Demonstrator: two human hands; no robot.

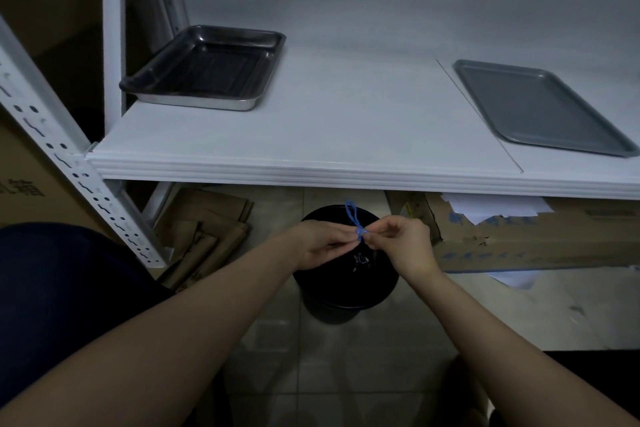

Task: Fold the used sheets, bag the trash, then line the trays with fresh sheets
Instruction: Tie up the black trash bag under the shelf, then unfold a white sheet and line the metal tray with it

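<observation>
A black trash bin (349,291) lined with a black bag stands on the tiled floor below the shelf. Above it, a blue drawstring (356,220) is knotted, with a loop sticking up. My left hand (320,244) and my right hand (401,243) pinch the string at the knot from either side. On the white shelf (311,135) sit a deep steel tray (204,68) at the back left and a flat grey tray (540,107) at the right. Both trays are bare inside.
A perforated white shelf post (69,163) slants down at the left. Flattened brown cardboard (204,232) lies under the shelf on the left. A cardboard box (533,236) with white papers (491,208) on top sits under the shelf on the right.
</observation>
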